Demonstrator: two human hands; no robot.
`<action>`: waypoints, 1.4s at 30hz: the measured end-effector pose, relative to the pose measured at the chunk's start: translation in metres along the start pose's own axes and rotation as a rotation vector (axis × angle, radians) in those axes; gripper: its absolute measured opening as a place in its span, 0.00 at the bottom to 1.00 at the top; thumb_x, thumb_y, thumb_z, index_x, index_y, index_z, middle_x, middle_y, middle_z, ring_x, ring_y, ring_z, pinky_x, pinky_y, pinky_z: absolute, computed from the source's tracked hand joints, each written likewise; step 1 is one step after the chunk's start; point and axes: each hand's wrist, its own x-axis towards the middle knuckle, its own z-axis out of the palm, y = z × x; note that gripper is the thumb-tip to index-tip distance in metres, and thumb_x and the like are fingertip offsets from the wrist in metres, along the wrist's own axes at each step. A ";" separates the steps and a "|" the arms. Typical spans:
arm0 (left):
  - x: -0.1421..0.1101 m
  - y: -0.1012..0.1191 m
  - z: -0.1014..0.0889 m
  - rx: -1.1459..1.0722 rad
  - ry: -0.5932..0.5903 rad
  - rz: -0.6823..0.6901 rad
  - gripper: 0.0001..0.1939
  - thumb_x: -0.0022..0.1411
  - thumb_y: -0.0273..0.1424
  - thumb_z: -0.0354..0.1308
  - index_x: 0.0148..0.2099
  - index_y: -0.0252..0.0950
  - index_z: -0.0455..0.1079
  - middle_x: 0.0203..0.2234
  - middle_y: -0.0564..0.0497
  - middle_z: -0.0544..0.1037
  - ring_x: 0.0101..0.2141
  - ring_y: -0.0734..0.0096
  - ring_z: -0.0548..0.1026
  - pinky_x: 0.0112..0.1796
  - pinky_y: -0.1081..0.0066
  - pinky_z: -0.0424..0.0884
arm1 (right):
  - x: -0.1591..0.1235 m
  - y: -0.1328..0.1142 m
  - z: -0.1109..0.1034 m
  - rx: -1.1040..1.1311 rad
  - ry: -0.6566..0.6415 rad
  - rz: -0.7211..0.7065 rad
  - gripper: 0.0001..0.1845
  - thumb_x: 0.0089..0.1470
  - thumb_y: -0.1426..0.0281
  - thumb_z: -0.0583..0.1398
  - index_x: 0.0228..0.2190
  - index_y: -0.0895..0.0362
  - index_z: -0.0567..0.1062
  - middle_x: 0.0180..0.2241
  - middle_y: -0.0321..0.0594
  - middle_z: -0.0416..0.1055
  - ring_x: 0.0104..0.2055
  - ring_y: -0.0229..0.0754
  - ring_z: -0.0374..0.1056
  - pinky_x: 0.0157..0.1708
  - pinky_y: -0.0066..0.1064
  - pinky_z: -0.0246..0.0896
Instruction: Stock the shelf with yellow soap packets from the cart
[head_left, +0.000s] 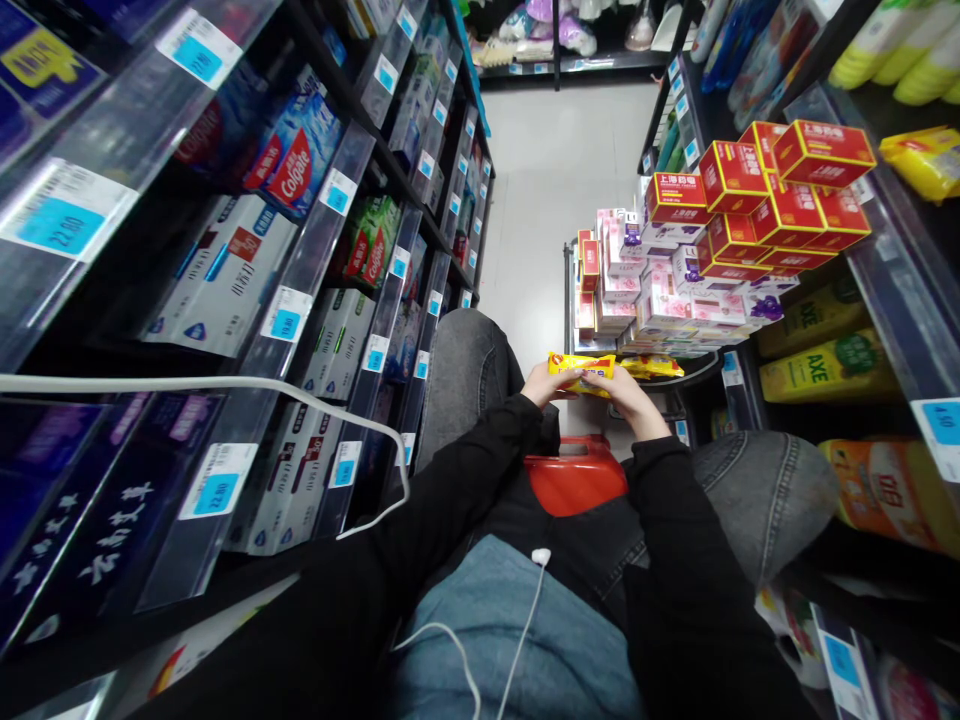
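Note:
Between my knees, my left hand and my right hand both grip a small yellow packet with red and dark print. The fingers of each hand close on an end of it, and part of its lower side is hidden by them. Just beyond my right hand lies another yellow packet, by the near edge of a stack of boxes. Red and yellow boxes top that stack, with pink and white boxes under them. What is printed on the held packet is too small to read.
I sit on a red stool in a store aisle. Toothpaste shelves with price tags rise close on my left. Shelves with yellow AXE bottles stand on my right. A white cable crosses at left. Tiled floor runs ahead.

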 end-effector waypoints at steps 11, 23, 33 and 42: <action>-0.003 0.002 0.002 -0.029 0.003 -0.010 0.26 0.46 0.38 0.71 0.44 0.28 0.72 0.34 0.42 0.78 0.30 0.68 0.77 0.31 0.69 0.75 | 0.001 0.001 0.000 0.001 0.008 0.004 0.31 0.30 0.51 0.72 0.33 0.59 0.77 0.36 0.46 0.77 0.38 0.47 0.73 0.41 0.36 0.66; -0.002 0.001 0.001 -0.008 -0.005 -0.005 0.29 0.45 0.40 0.72 0.46 0.28 0.71 0.37 0.40 0.78 0.32 0.66 0.77 0.32 0.68 0.75 | 0.000 0.000 0.001 -0.008 0.005 0.010 0.31 0.30 0.49 0.71 0.32 0.59 0.77 0.35 0.46 0.77 0.39 0.47 0.73 0.41 0.36 0.66; -0.002 0.002 0.002 -0.003 -0.011 -0.013 0.28 0.46 0.40 0.71 0.46 0.28 0.71 0.37 0.41 0.78 0.32 0.67 0.77 0.33 0.68 0.75 | -0.001 -0.002 0.002 -0.009 0.017 0.012 0.32 0.28 0.50 0.72 0.32 0.59 0.78 0.35 0.45 0.77 0.37 0.46 0.73 0.41 0.35 0.66; -0.004 0.003 0.002 -0.002 -0.017 -0.011 0.27 0.46 0.40 0.71 0.44 0.29 0.71 0.36 0.42 0.78 0.32 0.68 0.77 0.33 0.69 0.75 | -0.002 -0.002 0.002 0.013 0.011 0.031 0.32 0.28 0.51 0.72 0.33 0.59 0.78 0.34 0.46 0.77 0.37 0.46 0.73 0.39 0.34 0.66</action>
